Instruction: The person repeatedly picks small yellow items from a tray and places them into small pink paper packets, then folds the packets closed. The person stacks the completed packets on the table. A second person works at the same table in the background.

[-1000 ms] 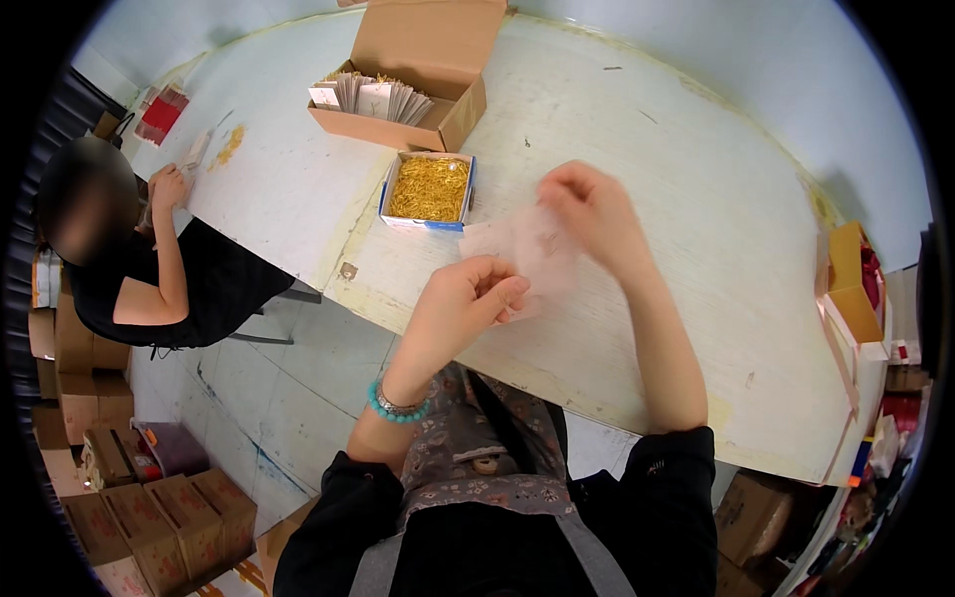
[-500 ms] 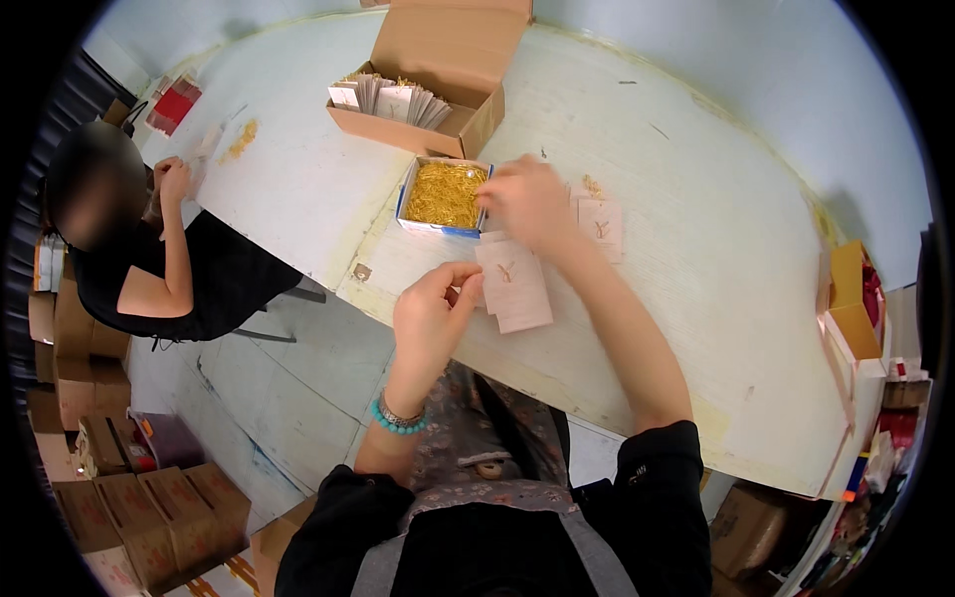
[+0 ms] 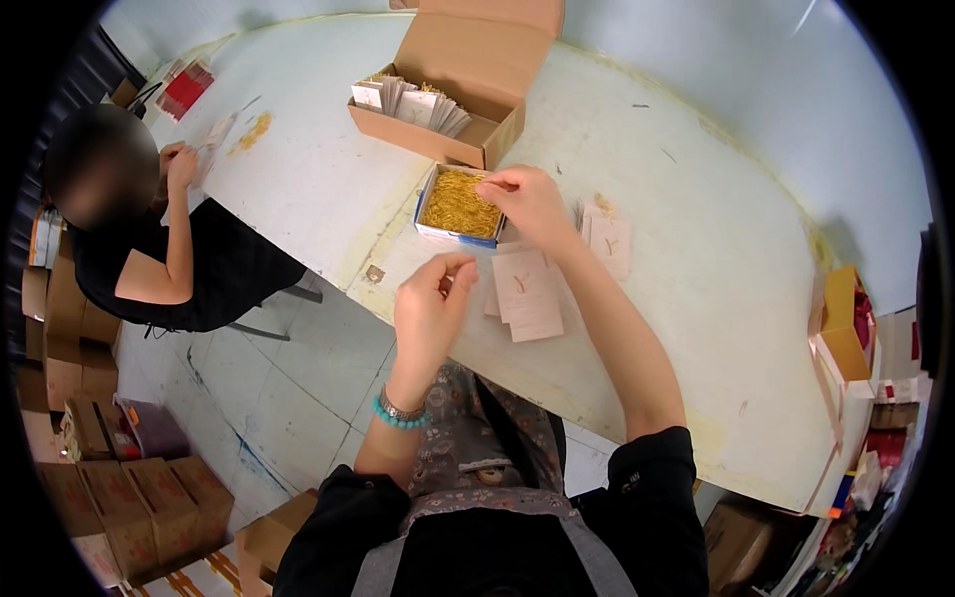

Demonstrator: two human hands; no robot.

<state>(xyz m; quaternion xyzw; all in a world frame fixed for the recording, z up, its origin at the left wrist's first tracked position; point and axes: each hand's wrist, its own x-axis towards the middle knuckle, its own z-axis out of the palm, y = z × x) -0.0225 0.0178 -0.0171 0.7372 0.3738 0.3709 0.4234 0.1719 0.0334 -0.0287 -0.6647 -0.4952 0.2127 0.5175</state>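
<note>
Scuffed wht table (image 3: pixel 736 328); hands (image 3: pixel 532 207) nr flat cards (image 3: pixel 529 308), slim gold bits (image 3: pixel 458 207)

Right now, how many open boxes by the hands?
2: the small box of gold pieces, with the right hand at its right edge, and the cardboard box behind it, holding cards. Others could be hidden behind the raised lid.

Small white-and-blue box (image 3: pixel 458 238): open-topped, full of loose thin gold pieces (image 3: pixel 456 201), far-left of pale printed cards (image 3: pixel 527 295). Cards lie flat, overlapping. Second card pile (image 3: pixel 610 249) farther right, gold bits at far end.
</note>
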